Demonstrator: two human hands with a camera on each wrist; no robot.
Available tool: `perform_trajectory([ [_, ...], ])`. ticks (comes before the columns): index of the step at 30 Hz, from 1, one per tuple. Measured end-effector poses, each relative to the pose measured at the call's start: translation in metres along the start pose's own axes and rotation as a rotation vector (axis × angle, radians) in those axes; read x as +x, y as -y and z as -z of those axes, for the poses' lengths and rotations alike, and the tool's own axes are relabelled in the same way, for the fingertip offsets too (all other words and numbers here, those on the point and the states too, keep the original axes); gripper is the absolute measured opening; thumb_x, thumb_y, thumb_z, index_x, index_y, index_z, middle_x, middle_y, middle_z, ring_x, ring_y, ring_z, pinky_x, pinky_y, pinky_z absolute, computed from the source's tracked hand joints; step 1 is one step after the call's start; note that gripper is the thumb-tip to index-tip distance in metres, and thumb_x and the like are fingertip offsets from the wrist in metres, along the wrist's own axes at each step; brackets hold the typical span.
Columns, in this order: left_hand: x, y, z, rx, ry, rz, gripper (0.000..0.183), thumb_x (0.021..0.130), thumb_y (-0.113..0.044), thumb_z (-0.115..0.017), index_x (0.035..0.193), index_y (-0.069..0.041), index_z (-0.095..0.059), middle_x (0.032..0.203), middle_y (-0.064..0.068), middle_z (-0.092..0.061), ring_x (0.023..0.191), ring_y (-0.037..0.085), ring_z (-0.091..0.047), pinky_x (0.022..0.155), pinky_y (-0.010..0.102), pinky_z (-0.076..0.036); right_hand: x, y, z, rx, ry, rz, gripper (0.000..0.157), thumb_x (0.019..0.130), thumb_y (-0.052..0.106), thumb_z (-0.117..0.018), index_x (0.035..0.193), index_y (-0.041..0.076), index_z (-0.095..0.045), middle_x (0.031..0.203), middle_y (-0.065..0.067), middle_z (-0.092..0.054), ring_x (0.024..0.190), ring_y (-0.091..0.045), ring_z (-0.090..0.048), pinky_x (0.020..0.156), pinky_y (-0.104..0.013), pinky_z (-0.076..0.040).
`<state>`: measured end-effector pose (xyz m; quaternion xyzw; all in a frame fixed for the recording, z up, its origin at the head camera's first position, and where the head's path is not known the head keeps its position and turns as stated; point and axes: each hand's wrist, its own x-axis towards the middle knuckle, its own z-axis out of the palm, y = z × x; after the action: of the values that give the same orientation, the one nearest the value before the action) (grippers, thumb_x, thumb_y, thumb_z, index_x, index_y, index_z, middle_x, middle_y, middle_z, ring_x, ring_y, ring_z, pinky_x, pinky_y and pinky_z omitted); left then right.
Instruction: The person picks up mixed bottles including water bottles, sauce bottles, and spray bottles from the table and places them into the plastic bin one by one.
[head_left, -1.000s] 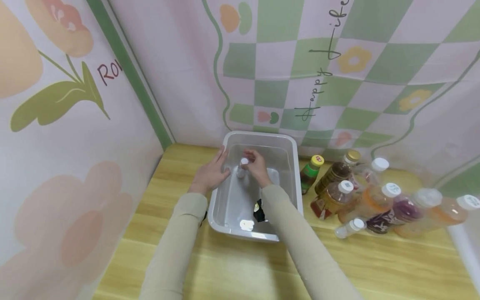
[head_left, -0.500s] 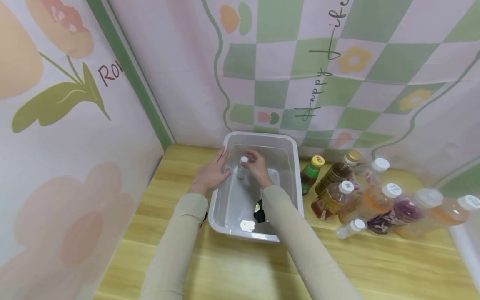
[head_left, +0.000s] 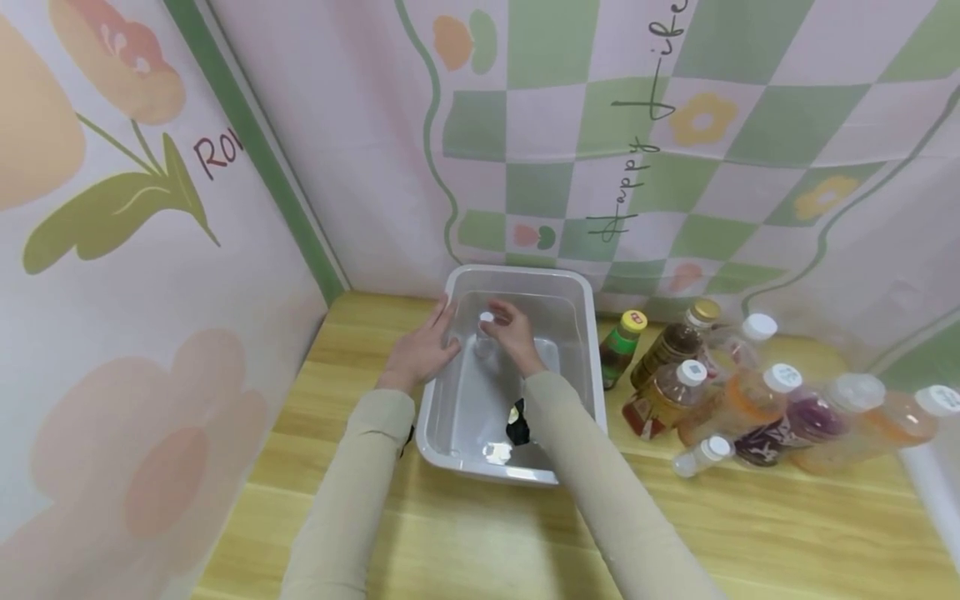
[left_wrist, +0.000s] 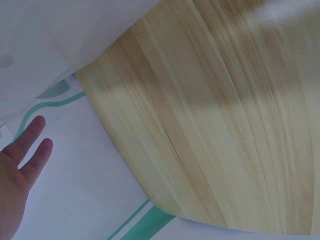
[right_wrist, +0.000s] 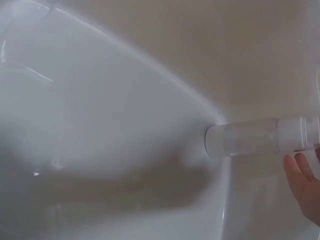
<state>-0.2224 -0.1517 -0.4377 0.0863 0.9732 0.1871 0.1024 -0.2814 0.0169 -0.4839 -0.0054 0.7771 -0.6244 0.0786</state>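
Observation:
In the head view a small clear bottle (head_left: pixel 483 344) with a white cap stands upright inside the grey plastic tub (head_left: pixel 468 451), near its far left part. My right hand (head_left: pixel 515 333) reaches into the tub and pinches the bottle near its cap; two of its fingers stay off the bottle in the right wrist view, where the bottle (right_wrist: pixel 250 138) lies across the right side and its top runs out of frame. My left hand (head_left: pixel 420 350) rests at the tub's left rim, fingers fairly straight. Two left fingers (left_wrist: pixel 39 157) show in the left wrist view.
A black scrap with a pale patch (head_left: pixel 517 423) lies on the tub floor, partly behind my right sleeve. Right of the tub stand a green bottle with a yellow cap (head_left: pixel 622 350) and several drink bottles (head_left: pixel 663 400). A small clear bottle (head_left: pixel 702 456) is before them. Patterned cloth (head_left: pixel 547 192) hangs behind.

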Motion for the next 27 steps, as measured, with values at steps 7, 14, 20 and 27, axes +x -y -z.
perform_trajectory([
  [7,0.001,-0.001,0.0,-0.006,0.0,-0.004,0.069,0.096,-0.044,-0.033,0.155,-0.025,-0.003,0.163,-0.007,0.004,0.059,0.021,-0.051,0.051,0.027,-0.044,0.0,0.006,0.004,-0.003,0.001,-0.041,0.056,0.096,0.031,-0.054,0.142,0.001,-0.041,0.146,-0.018,-0.045,0.135,-0.032,-0.043,0.115,-0.041,-0.035],
  [14,0.002,-0.001,0.0,-0.02,0.009,-0.005,0.069,0.096,-0.044,-0.033,0.155,-0.025,-0.003,0.163,-0.008,0.006,0.052,0.017,-0.045,0.047,0.027,-0.043,-0.001,0.021,0.011,0.053,-0.089,-0.105,0.054,0.1,0.036,-0.043,0.141,0.0,-0.042,0.145,-0.02,-0.044,0.135,-0.033,-0.041,0.116,-0.043,-0.032],
  [20,0.002,-0.001,-0.001,-0.008,0.01,-0.006,0.07,0.096,-0.043,-0.033,0.155,-0.027,0.0,0.162,-0.009,0.006,0.052,0.017,-0.046,0.047,0.027,-0.042,-0.006,0.045,0.018,0.135,-0.143,-0.144,0.052,0.101,0.036,-0.037,0.135,-0.002,-0.047,0.137,-0.021,-0.049,0.128,-0.034,-0.046,0.111,-0.046,-0.037],
  [27,0.003,-0.001,-0.002,-0.019,0.005,-0.013,0.071,0.095,-0.042,-0.036,0.155,-0.024,-0.002,0.163,-0.006,0.005,0.053,0.017,-0.047,0.047,0.028,-0.043,-0.011,0.08,0.026,0.408,-0.146,-0.238,0.051,0.101,0.037,-0.036,0.138,0.002,-0.043,0.143,-0.018,-0.043,0.134,-0.032,-0.039,0.113,-0.048,-0.034],
])
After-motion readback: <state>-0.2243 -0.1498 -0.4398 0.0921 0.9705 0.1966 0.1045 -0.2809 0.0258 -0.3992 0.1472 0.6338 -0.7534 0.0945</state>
